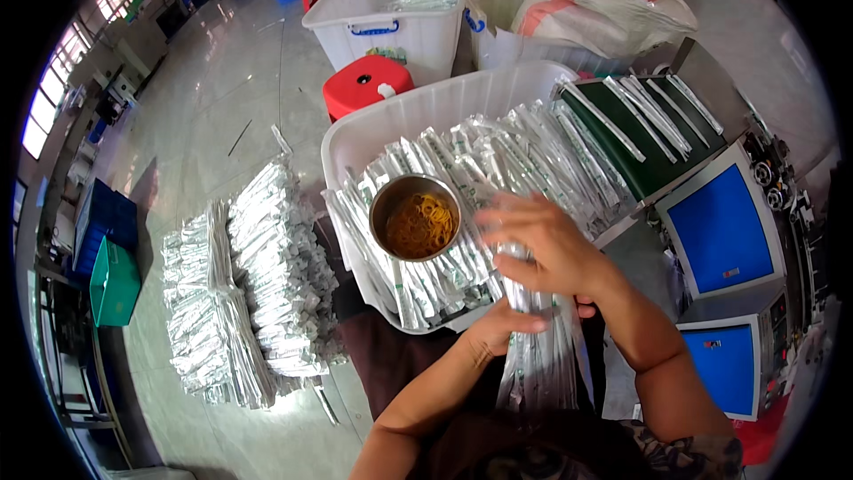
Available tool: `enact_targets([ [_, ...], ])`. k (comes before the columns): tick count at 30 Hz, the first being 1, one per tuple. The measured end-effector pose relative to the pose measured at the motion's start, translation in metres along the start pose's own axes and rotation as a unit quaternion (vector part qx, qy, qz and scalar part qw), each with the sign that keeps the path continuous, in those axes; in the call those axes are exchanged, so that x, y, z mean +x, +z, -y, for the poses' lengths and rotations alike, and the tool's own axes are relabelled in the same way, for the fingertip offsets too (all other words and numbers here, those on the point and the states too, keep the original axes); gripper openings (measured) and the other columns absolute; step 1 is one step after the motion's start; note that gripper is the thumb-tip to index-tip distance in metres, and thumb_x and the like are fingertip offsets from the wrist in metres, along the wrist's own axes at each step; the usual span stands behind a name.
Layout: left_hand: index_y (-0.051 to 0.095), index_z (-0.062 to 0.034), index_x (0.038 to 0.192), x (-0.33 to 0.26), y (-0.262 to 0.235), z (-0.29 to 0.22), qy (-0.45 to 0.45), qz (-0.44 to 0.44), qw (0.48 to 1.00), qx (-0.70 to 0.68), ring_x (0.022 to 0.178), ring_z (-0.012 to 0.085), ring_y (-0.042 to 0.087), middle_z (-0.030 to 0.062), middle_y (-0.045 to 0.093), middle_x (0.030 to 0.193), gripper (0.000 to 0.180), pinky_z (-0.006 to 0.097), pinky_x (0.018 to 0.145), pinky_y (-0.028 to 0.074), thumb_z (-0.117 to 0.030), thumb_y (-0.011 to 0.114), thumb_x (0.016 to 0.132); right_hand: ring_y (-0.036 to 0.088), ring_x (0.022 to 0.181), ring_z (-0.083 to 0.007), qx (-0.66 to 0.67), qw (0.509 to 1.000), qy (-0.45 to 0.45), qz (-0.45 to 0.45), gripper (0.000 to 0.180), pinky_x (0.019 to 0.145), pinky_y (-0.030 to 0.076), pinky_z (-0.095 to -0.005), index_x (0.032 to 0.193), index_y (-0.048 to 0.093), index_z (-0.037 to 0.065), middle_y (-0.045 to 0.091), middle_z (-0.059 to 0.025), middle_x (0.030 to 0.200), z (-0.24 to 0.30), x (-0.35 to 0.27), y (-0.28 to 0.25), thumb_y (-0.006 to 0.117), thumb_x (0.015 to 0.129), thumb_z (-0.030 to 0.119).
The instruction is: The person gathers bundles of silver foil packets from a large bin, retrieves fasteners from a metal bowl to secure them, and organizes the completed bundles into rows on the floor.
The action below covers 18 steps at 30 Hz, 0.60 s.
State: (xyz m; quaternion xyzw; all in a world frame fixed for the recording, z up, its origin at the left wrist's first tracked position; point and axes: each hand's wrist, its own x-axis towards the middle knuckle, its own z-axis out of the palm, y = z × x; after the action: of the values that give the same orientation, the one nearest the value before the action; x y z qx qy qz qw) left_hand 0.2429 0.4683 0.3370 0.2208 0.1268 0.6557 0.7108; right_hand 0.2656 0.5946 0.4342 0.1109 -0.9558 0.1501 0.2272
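My left hand (502, 324) wraps round a bundle of slim, silvery-white wrapped sticks (544, 364) standing over my lap. Above the bundle's top end is my right hand (551, 244), its fingers stretched leftward and apart, blurred at the tips. I make out nothing in it. Just left of those fingers, a round metal bowl (379, 224) of yellow-brown rubber bands (433, 222) rests on more wrapped sticks (426, 289). These sticks lie in a layer across a large white plastic tub (342, 138).
Large stacks of wrapped sticks (275, 276) stand on the floor at left. A dark green conveyor belt (613, 129) with several sticks meets the tub at right, beside blue-screened machine panels (729, 222). Beyond are a red stool (355, 89), a white bin (400, 44) and a woven sack (604, 22).
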Motion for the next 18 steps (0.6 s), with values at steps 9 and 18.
enact_targets([
  [9, 0.053, 0.0003, 0.099, -0.047, 0.006, -0.031, 0.125, -0.087, 0.982, 0.110, 0.086, 0.0260, 0.057, 0.0106, 0.057, 0.089, 0.045, 0.038, 0.075, 0.048, -0.004, 0.071, 0.058, 0.057, 0.059, -0.0097, 0.483, 0.869, 0.061, 0.089, 0.015, 0.055, 0.044, -0.0233, 0.073, 0.062, 0.000, 0.060, -0.0068, 0.062, 0.030, 0.050, 0.041, 0.059, 0.072, 0.014],
  [18, 0.046, -0.0033, 0.103, -0.126, 0.007, -0.074, 0.245, -0.355, 0.895, 0.110, 0.065, 0.0225, 0.051, 0.0090, 0.051, 0.074, 0.053, 0.034, 0.063, 0.044, -0.004, 0.062, 0.053, 0.060, 0.079, -0.0279, -0.059, 0.949, 0.245, 0.192, 0.018, 0.067, 0.046, -0.0405, 0.074, 0.064, 0.009, 0.063, -0.0111, 0.082, -0.013, 0.069, 0.154, 0.061, 0.071, 0.026],
])
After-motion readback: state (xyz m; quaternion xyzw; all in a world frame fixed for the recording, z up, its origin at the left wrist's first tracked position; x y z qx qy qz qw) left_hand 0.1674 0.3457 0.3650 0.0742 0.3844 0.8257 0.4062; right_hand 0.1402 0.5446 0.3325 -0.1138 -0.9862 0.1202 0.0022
